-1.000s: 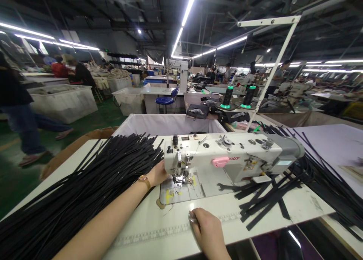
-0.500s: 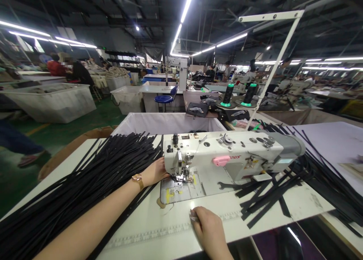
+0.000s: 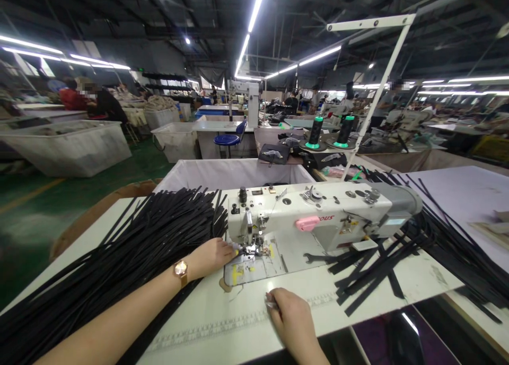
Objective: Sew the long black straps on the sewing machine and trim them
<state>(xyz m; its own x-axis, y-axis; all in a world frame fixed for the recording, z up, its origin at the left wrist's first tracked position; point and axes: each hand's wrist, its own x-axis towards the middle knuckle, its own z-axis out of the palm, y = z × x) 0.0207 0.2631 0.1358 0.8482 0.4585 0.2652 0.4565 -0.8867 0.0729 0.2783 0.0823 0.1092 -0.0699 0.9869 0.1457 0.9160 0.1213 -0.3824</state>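
Observation:
A white sewing machine (image 3: pixel 318 206) stands on the pale table. Just left of its needle area is my left hand (image 3: pixel 212 256), fingers closed at the presser foot; what they pinch is too small to make out. My right hand (image 3: pixel 292 314) rests near the table's front edge, thumb and fingers closed on a small shiny metal tool, only partly seen. Long black strips (image 3: pixel 131 259) lie in a thick pile under and beyond my left forearm. Shorter black strips (image 3: pixel 369 275) lie to the right of the machine, by a dark wrench (image 3: pixel 318 258).
A printed ruler (image 3: pixel 210 330) runs along the table's front. Behind the machine are a cloth-lined bin (image 3: pixel 238 171), two black thread cones (image 3: pixel 315 133) and a white thread stand (image 3: pixel 382 97). People work farther back.
My left hand has come from behind the machine's left end toward me, and now sits before the presser foot. My right hand has hardly moved. The view has shifted slightly.

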